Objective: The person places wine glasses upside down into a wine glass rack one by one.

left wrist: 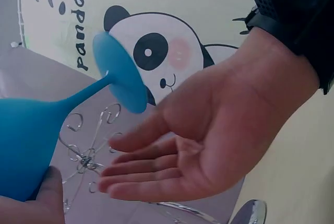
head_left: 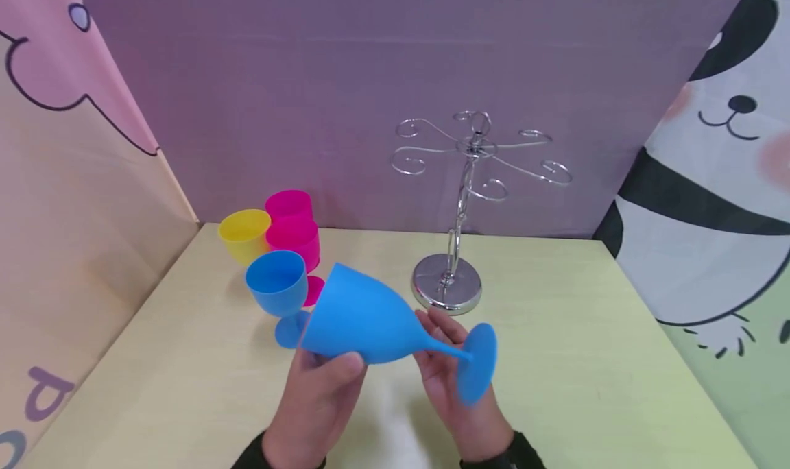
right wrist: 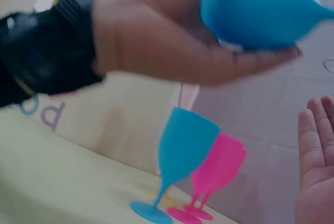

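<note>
My left hand [head_left: 321, 400] grips a blue plastic goblet [head_left: 367, 318] by its bowl, thumb on the near side. The goblet lies tilted on its side in the air, mouth to the left and round foot to the right. Under the stem and behind the foot is my right hand [head_left: 453, 393], palm up with its fingers extended. The left wrist view shows that right hand [left wrist: 203, 130] flat, with nothing grasped. In the right wrist view, the left hand's fingers [right wrist: 245, 67] run beneath the bowl.
On the left of the table [head_left: 586, 359] stand a second blue goblet [head_left: 278, 284], a yellow goblet [head_left: 243, 232] and two magenta goblets [head_left: 293, 239]. A chrome stand [head_left: 459, 208] with curled wire arms and a round base rises behind my right hand. Printed cloth walls [head_left: 278, 99] border the table.
</note>
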Tool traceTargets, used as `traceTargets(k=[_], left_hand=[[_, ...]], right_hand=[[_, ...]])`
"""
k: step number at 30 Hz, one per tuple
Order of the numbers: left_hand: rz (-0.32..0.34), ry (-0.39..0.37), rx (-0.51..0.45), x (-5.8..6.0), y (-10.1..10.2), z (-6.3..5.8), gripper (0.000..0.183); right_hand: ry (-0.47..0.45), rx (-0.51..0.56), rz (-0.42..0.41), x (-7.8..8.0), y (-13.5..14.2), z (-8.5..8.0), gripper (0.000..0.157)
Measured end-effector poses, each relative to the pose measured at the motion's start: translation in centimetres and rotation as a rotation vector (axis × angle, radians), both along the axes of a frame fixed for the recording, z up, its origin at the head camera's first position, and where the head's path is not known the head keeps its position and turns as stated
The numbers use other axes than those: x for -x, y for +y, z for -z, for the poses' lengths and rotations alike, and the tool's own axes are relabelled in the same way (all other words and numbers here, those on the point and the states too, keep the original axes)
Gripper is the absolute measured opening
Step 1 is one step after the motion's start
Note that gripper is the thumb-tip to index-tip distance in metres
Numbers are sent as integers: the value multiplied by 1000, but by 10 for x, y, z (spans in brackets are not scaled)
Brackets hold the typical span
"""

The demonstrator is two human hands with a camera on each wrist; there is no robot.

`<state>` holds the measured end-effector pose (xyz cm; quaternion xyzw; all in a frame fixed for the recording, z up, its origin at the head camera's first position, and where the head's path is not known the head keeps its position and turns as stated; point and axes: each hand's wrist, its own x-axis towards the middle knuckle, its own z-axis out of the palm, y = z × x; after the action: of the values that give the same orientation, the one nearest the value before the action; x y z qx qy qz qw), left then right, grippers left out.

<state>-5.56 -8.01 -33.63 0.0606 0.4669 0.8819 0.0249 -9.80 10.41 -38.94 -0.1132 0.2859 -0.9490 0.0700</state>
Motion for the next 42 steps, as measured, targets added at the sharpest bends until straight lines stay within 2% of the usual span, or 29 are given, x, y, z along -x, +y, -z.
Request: traceTargets(k=[2, 3, 8, 11, 15, 20, 26, 29, 34, 37, 42], left_hand=[[-18, -13, -21, 0, 3, 2, 79], [-30, -32, -25, 1, 5, 3, 77], [-85, -68, -64, 1, 10, 10, 74], [-105, -67, -111, -1, 12, 13, 74], [-114, -40, -172, -2, 16, 15, 72], [-117, -13, -212, -1, 19, 11, 72], [-112, -15, -222, 0, 19, 10, 75], [-109, -44, -221, 1, 20, 9, 76], [-121, -105, -214, 1, 20, 8, 77], [-106, -152, -196, 1, 21, 9, 76], [-69, -185, -196, 3, 20, 9, 74]], right_hand=[[46, 50, -38, -4, -5, 0, 48], [63, 68, -52, -7, -7, 0, 49], [95, 91, -31, -18, -16, -8, 28], [112, 98, -14, -25, -18, -14, 28], [62, 116, 12, -29, -20, -26, 29], [3, 117, 43, -28, -22, -39, 29], [-26, 115, 71, -24, -24, -45, 29], [-39, 85, 107, -21, -23, -48, 30], [1, 48, 120, -18, -20, -49, 22], [28, 9, 130, -17, -17, -49, 22], [37, -36, 169, -13, -10, -52, 21]])
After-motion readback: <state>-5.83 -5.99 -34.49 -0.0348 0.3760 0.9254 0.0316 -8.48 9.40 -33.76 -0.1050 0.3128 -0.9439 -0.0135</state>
